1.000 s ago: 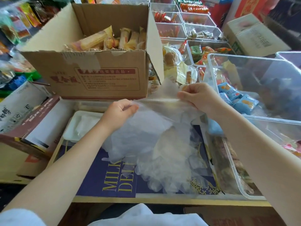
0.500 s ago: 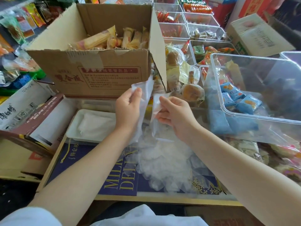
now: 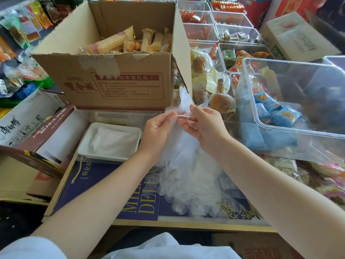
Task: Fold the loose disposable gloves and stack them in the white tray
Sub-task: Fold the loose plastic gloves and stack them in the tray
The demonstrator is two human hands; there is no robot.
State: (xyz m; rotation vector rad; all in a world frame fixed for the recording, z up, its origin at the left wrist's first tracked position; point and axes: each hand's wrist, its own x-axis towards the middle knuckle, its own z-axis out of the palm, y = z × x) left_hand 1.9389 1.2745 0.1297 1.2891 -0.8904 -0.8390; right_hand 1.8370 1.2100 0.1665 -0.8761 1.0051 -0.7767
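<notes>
Both hands are meeting above the middle of the scene, pinching one thin clear glove between them. The left hand is gripping the film's left edge with thumb and fingertips, and the right hand is pinching it just beside, fingers curled round the plastic. Part of the glove is sticking up above the fingers, in front of the near right corner of the cardboard box; the rest is hanging down between the wrists.

Below the hands a loose heap of clear gloves is lying on a dark blue flat box with gold lettering. The white tray is sitting just left of the left hand, at the far left corner of that blue box, and is holding a flat layer of folded gloves.

The cardboard box, standing far of the tray, is holding wrapped snacks. To the right a large clear plastic bin is holding blue snack packets.
</notes>
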